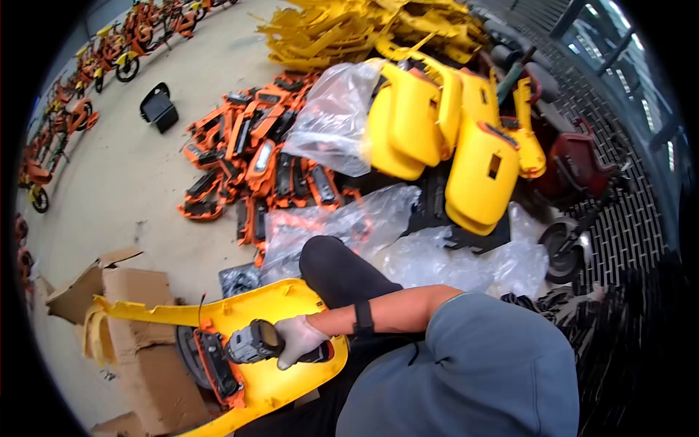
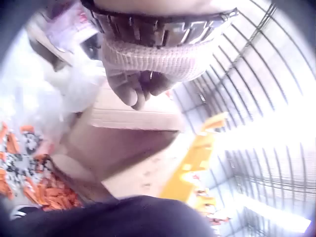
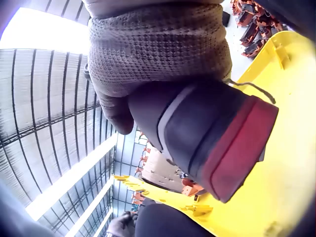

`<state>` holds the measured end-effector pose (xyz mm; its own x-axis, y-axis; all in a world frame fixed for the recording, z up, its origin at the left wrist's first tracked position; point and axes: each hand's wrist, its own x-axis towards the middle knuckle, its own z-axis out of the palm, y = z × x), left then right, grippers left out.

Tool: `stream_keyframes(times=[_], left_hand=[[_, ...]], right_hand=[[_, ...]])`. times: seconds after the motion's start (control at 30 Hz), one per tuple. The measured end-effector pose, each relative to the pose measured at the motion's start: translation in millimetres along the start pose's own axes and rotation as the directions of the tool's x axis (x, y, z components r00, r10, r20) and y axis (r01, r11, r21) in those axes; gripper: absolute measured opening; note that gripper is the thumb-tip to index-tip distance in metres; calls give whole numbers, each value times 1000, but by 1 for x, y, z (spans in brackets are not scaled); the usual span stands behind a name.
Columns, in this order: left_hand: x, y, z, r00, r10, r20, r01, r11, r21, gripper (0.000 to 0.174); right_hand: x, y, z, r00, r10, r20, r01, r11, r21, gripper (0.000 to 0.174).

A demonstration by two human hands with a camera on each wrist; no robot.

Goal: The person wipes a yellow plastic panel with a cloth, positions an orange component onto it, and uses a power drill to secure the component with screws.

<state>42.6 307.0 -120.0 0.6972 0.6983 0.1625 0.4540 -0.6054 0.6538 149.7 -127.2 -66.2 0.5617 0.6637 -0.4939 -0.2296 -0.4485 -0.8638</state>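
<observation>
My gloved right hand (image 1: 298, 339) grips a cordless drill (image 1: 253, 342) over the hollow inner side of a yellow plastic panel (image 1: 273, 382). The drill's head points at an orange-and-black part (image 1: 217, 364) on the panel. In the right wrist view, the drill's black and red base (image 3: 237, 148) sticks out below the glove. My left hand (image 2: 136, 86), also gloved, hangs with curled fingers over a cardboard box (image 2: 133, 123) in the left wrist view. I cannot tell whether its fingers pinch anything.
Orange-and-black parts (image 1: 255, 156) lie heaped ahead, beside clear plastic sheeting (image 1: 335, 109). Yellow panels (image 1: 415, 120) are stacked at the right, with more yellow pieces (image 1: 313, 36) behind. An opened cardboard carton (image 1: 149, 357) stands at the left. A black bin (image 1: 159, 108) sits on the floor.
</observation>
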Motion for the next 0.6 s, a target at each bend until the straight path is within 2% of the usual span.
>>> stream_keyframes(times=[0.07, 0.17, 0.2, 0.27, 0.3, 0.37, 0.4, 0.47, 0.5, 0.6], left_hand=[[-30, 42, -36, 999, -14, -46, 9, 995, -100, 23], [-90, 106, -59, 994, -108, 15, 107, 940, -324, 23], [-106, 129, -50, 987, -136, 85, 159, 897, -413, 23], [-126, 161, -21, 964, -138, 227, 247, 776, -580, 25], [-134, 178, -5, 962, -53, 269, 231, 685, -691, 27], [-143, 202, 14, 903, -22, 430, 349, 623, -700, 26], [-149, 214, 20, 893, -57, 447, 396, 570, -720, 25], [-158, 219, 29, 873, -55, 484, 450, 473, -758, 25], [-160, 219, 32, 869, -76, 489, 463, 472, -750, 26], [-165, 213, 37, 847, -141, 512, 512, 474, -717, 29]], right_hand=[[-10, 3, -4, 994, -81, -68, 72, 990, -118, 51], [19, 76, 13, 926, -371, -64, 370, 929, -30, 50], [17, 75, 17, 901, -431, -58, 432, 901, 18, 50], [-4, 63, 7, 890, -456, 27, 448, 882, 145, 49], [-17, 49, 2, 891, -453, 45, 436, 877, 202, 52], [-38, 28, -3, 877, -466, 116, 401, 844, 355, 55], [-41, 29, 1, 858, -511, 51, 473, 825, 309, 51], [-47, 44, 7, 888, -456, 63, 378, 800, 466, 50], [-47, 51, 8, 902, -426, 69, 325, 776, 540, 50], [-48, 55, 5, 894, -444, 53, 360, 785, 503, 50]])
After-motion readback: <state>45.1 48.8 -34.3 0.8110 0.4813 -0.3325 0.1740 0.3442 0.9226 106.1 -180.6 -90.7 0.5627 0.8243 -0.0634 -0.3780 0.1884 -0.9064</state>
